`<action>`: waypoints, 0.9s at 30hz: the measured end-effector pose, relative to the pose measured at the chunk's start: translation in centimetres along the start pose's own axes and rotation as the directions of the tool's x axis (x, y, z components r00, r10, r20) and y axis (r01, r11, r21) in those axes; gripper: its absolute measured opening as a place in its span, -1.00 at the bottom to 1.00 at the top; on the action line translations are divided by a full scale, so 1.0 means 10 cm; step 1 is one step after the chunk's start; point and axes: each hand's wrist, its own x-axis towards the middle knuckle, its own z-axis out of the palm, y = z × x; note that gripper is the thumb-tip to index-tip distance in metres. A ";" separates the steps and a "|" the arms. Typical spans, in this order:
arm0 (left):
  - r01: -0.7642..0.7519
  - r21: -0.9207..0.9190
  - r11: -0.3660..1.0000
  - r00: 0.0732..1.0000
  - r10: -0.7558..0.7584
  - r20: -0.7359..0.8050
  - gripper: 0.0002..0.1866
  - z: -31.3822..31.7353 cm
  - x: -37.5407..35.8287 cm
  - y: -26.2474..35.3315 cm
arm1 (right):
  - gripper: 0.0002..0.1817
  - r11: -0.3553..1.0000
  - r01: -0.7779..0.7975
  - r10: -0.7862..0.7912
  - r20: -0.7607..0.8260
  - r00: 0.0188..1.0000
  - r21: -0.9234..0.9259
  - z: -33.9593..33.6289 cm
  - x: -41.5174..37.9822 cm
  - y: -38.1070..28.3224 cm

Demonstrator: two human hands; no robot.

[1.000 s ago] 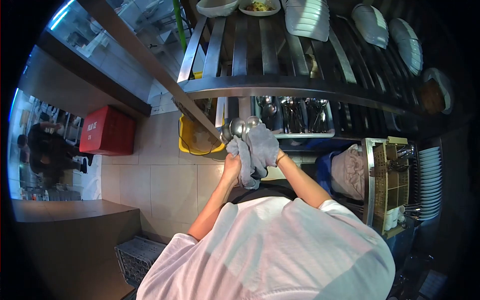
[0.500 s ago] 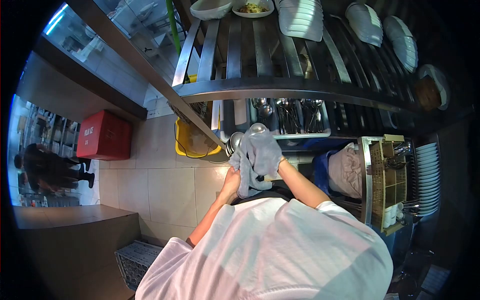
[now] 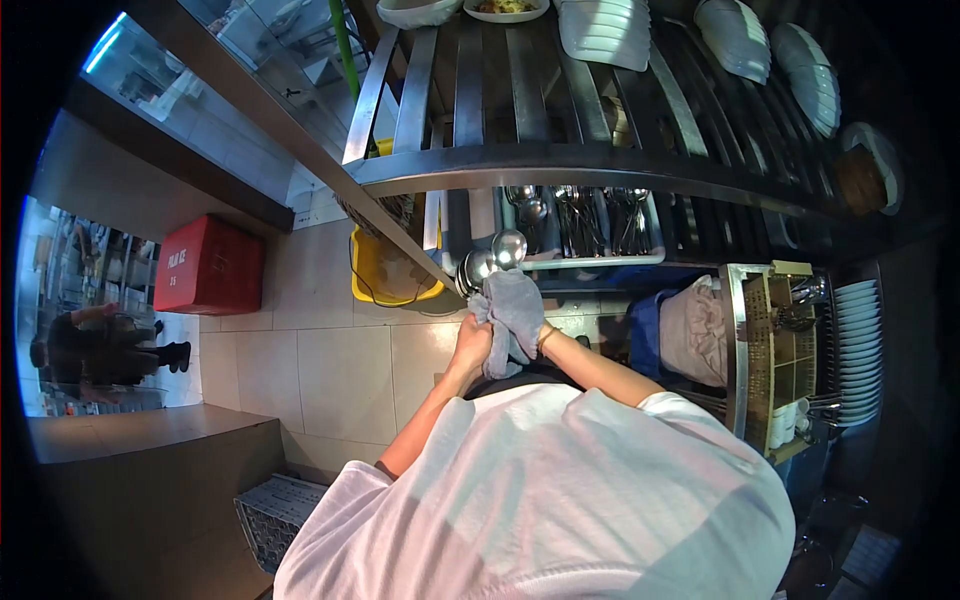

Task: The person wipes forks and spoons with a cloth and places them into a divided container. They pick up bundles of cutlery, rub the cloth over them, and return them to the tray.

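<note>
Both my hands are raised in front of my chest around a grey cloth (image 3: 515, 312). My left hand (image 3: 468, 345) grips the cloth's lower left side. The cloth covers most of my right hand (image 3: 541, 334), which is wrapped around it. A bunch of shiny metal spoons (image 3: 492, 258) sticks up out of the cloth, bowls uppermost. Their handles are hidden inside the cloth.
A steel slatted rack (image 3: 560, 110) with white plates (image 3: 605, 30) and bowls stands ahead. Below it sits a cutlery tray (image 3: 590, 222). A yellow tub (image 3: 385, 270) and a red crate (image 3: 205, 265) rest on the tiled floor. Stacked plates (image 3: 858, 350) at right. Another person (image 3: 95, 345) stands far left.
The cloth has bunched tighter around the spoon handles and my hands have drawn closer together. The spoon bowls now stand more exposed above the cloth.
</note>
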 end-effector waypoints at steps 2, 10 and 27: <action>-0.011 -0.002 1.000 1.000 0.011 0.009 -0.72 -0.04 0.06 -0.11 | -0.88 0.998 -0.026 0.030 0.078 0.996 -0.061 -0.12 0.03 -0.03; 0.007 -0.145 0.989 0.997 -0.018 -0.072 -0.72 -0.29 0.16 -0.14 | -0.81 0.996 0.017 0.002 0.224 0.975 -0.082 -0.65 0.45 0.16; -0.119 -0.034 0.992 0.992 0.118 -0.039 -0.63 -0.03 0.09 0.26 | -0.87 0.955 0.282 -0.255 0.229 0.939 -0.094 -0.50 0.48 0.14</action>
